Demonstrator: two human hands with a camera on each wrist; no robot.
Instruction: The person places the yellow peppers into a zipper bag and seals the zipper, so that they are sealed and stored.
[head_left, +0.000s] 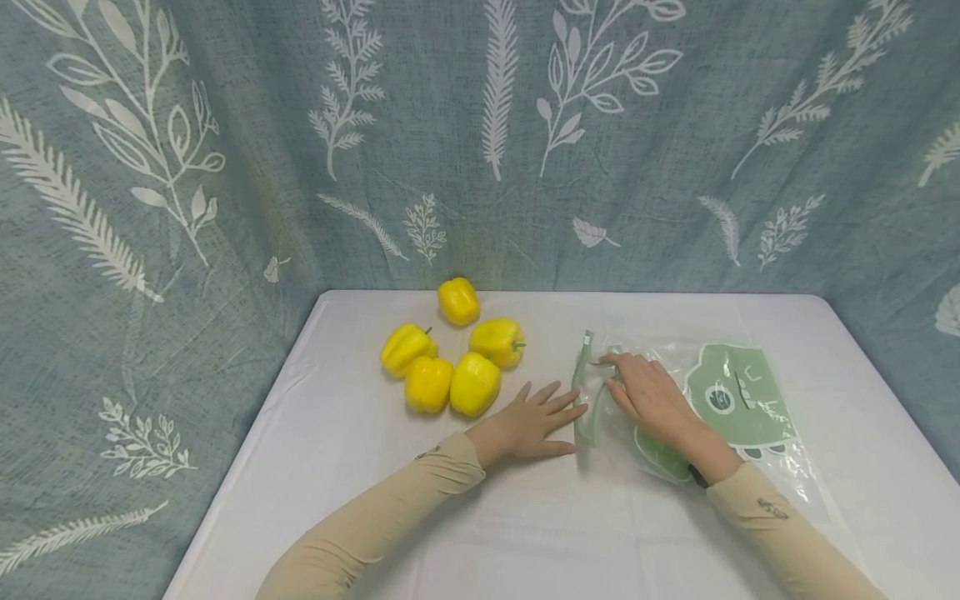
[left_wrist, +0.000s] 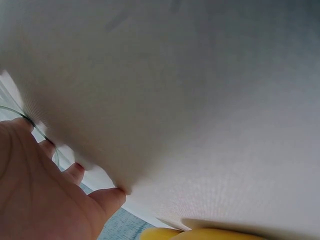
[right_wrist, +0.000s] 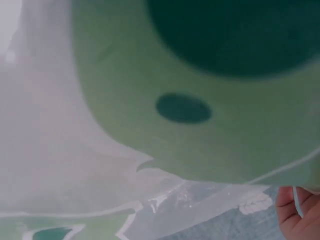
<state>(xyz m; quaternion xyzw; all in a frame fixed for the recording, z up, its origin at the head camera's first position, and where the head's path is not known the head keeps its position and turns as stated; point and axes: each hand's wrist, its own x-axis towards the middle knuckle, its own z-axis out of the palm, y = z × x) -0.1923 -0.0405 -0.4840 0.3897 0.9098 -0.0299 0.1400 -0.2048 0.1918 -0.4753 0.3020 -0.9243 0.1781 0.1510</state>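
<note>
Though it looks almost weightless, the clear bag (head_left: 738,417) is slippery stuff

From where I stand, it lies flat on the white counter (head_left: 540,533), beneath the right hand (head_left: 660,406) and out to that hand's right. The left hand (head_left: 531,422) is spread wide, fingertips touching the bag's edge; the right hand's fingers bend at the green strips (head_left: 597,417) of the mouth and seem to pinch one, though the grip is partly hidden. Thin, limp and glossy, the plastic would probably slide and crumple — light to move, hard to keep in shape. I'd hold it by those firmer-looking strips, one layer per hand. Its mouth looks slightly parted between the hands, and I see nothing inside. Five yellow peppers (head_left: 476,383) sit loose, beyond and left of the left hand — in no container.
</note>
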